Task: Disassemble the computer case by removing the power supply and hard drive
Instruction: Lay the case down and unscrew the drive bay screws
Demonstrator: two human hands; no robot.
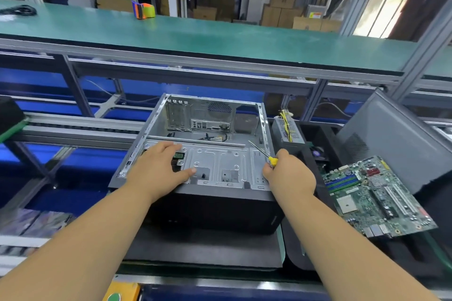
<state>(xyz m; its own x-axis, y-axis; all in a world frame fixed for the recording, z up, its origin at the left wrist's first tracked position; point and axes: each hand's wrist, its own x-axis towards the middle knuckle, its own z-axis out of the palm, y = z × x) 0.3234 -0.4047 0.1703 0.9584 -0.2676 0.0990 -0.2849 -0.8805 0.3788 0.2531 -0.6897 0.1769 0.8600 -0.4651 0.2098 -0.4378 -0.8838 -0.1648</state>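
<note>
I see the computer case [208, 144] lying open side up on a dark mat [203, 249] on the counter [244, 273], its black front panel facing me and the rear panel with the port cutouts at the far end. My left hand [159, 168] rests flat on the grey metal drive bracket [220, 164] across the near part of the case, fingers stretched out and relaxed toward a small green-labelled part that shows through an opening in the bracket; I cannot tell whether that part is the hard drive. My right hand [288, 173] sits at the case's right edge, fingers curled around a screwdriver [263, 153] with a yellow handle, the thin shaft angled up and left over the inside of the case. The case interior looks mostly bare, with a few loose cables [215, 138] near the rear panel. Just to the right of the case, a grey power supply [287, 131] stands outside it, with a bundle of yellow and black wires rising from its top. Further right, a green motherboard [376, 198] lies tilted on a black bin [318, 134], and behind it leans a grey side panel [396, 139]. Beyond the case runs a green conveyor shelf [195, 32] with an orange and green tape dispenser [144, 10] on it.
</note>
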